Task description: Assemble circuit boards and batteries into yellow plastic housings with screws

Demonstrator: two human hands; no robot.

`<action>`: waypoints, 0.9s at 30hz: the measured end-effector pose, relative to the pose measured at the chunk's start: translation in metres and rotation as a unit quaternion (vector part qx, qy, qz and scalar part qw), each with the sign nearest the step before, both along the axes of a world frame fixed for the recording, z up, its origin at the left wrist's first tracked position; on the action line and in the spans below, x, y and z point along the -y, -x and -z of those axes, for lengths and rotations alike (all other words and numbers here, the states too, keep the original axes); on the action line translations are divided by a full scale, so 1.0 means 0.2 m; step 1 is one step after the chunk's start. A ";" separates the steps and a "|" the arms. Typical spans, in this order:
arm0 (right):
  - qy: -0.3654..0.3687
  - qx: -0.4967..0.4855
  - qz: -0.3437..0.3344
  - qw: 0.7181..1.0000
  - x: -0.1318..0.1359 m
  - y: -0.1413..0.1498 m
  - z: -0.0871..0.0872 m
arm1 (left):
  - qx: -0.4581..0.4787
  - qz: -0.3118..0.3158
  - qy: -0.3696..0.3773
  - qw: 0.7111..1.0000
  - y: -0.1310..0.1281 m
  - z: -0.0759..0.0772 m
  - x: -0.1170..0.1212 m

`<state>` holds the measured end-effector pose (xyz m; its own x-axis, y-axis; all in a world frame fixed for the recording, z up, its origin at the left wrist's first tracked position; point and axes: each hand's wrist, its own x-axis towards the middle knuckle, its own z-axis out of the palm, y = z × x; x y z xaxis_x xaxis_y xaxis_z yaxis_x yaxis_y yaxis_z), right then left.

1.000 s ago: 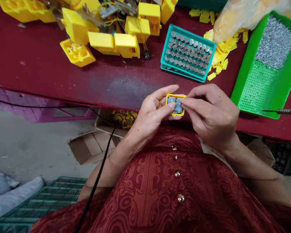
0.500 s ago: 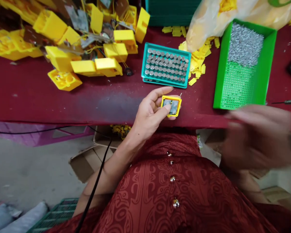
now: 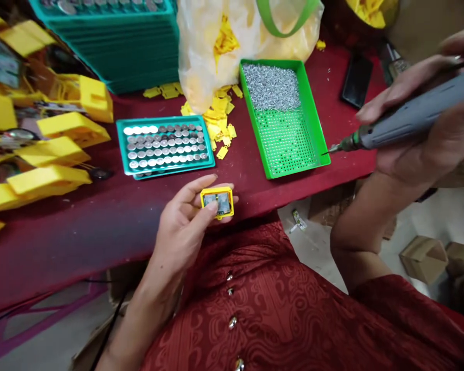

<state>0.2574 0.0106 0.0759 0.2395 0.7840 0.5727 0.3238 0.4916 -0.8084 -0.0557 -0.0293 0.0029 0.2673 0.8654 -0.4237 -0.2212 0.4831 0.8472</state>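
At the table (image 3: 116, 226), the left hand (image 3: 183, 219) pinches a yellow case (image 3: 218, 190), right hand (image 3: 429, 144) newly clasping a screwdriver (image 3: 406, 121).

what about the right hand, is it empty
No, the right hand grips a grey power tool that points toward the green tray.

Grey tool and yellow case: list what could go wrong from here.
The right hand holds the grey tool with its bit apparently close to the green tray; a bump could scatter the metal pieces. The thumb of the left hand lies over the open yellow case; if it slips, the contents might shift.
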 end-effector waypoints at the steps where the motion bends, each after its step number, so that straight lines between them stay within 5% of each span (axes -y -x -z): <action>1: -0.042 -0.009 -0.002 0.999 -0.03 0.03 0.02 | -0.002 -0.005 0.004 1.000 -0.01 -0.01 0.00; 4: -0.075 0.002 0.004 0.997 -0.09 0.15 0.12 | 0.001 -0.024 0.024 0.999 -0.03 -0.03 0.00; 8: -0.088 0.046 0.146 0.984 -0.12 0.27 0.27 | 0.014 -0.027 0.052 0.998 -0.06 -0.04 -0.01; 11: -0.087 0.058 0.154 0.983 -0.16 0.28 0.33 | 0.013 -0.018 0.053 0.998 -0.07 -0.04 -0.02; 21: 0.009 0.099 0.188 0.977 -0.13 0.27 0.35 | 0.016 -0.035 0.077 0.996 -0.09 -0.07 -0.04; 27: -0.034 0.085 0.207 0.974 -0.16 0.28 0.38 | 0.021 -0.039 0.080 0.996 -0.09 -0.08 -0.04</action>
